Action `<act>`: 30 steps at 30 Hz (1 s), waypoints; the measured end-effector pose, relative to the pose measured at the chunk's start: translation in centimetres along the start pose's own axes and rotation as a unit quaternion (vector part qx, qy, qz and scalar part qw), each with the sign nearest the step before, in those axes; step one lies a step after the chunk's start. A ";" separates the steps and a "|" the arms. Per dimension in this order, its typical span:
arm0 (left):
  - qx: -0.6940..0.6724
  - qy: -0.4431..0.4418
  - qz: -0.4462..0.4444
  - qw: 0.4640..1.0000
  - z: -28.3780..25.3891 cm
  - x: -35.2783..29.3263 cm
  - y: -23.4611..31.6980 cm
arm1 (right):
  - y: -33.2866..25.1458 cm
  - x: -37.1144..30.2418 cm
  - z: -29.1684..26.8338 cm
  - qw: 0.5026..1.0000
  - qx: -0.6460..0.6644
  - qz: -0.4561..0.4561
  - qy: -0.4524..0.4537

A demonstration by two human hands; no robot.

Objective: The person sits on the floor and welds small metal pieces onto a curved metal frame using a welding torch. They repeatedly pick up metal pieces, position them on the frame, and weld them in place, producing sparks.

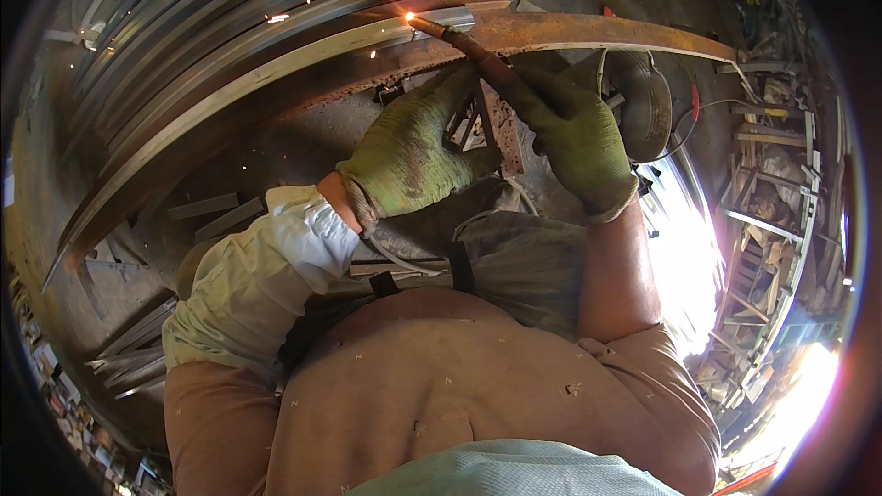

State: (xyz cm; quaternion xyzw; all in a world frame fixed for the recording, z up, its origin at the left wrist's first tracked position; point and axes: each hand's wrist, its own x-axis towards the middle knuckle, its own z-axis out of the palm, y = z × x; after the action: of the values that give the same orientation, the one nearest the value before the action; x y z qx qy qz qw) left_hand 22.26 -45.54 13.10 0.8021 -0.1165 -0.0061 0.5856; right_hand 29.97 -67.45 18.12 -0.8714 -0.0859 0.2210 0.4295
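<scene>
My right hand (583, 142), in a worn green glove, is closed around a dark welding torch (494, 70). The torch's copper-coloured nozzle slants up and left, and its tip glows bright against a long grey metal bar (367, 35) lying along a rusty steel beam (588, 32). Orange sparks fly up and to the left from that spot. My left hand (413, 152), also gloved, is just below the beam, thumb and forefinger spread apart. Its fingertips reach up beside the torch neck; whether they touch it I cannot tell. A white sleeve covers my left forearm.
Several long metal profiles (230, 23) lie side by side beyond the beam at the far left. Loose metal offcuts (216, 211) are on the floor at left. A rack of scrap (767, 184) runs along the right, near glaring light. A round metal drum-like piece (643, 110) stands behind my right hand.
</scene>
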 end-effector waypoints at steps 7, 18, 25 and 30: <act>0.029 0.007 0.001 1.000 0.4 -0.4 -1.1 | -0.1 -0.2 0.0 1.000 -0.013 0.025 0.009; 0.007 -0.004 -0.010 1.000 0.0 -0.1 -0.5 | -0.4 -0.2 0.1 1.000 0.004 0.031 -0.001; -0.006 0.009 0.006 1.000 0.3 -0.4 -0.5 | -1.7 -1.0 -0.2 0.999 0.007 0.050 -0.007; 0.070 0.014 0.025 0.997 0.1 -0.6 -1.1 | -0.8 -0.6 0.1 0.998 0.046 0.043 -0.005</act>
State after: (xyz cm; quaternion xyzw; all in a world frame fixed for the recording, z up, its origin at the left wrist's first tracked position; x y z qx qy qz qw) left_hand 21.86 -45.19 11.97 0.8380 -0.1290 0.0279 0.5295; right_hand 29.37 -67.10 18.86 -0.8526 -0.0402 0.2468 0.4588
